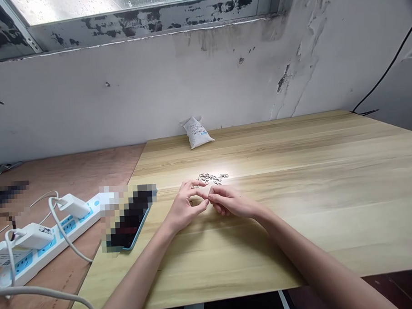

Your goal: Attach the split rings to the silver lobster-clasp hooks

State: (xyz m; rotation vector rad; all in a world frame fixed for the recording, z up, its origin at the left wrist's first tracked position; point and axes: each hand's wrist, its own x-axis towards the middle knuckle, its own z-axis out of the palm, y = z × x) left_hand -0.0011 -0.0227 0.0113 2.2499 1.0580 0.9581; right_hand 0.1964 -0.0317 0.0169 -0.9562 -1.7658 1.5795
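Observation:
Both hands meet over the middle of the wooden table (314, 204), fingertips touching or nearly so. My left hand (187, 203) pinches with thumb and index finger, its other fingers held apart. My right hand (230, 201) is closed, thumb against index finger, right at the left hand's fingertips. Whatever sits between the fingertips is too small to make out. Just beyond the hands lies a loose cluster of small metal rings (212, 177), partly hidden behind the fingers.
A white printed pouch (197, 132) lies near the wall. Left of my hands is a phone (135, 221), partly blurred. Farther left, a white power strip (56, 250) with plugged-in chargers and cables rests on a reddish board (90, 166). One grey cable (48, 292) crosses the lower left.

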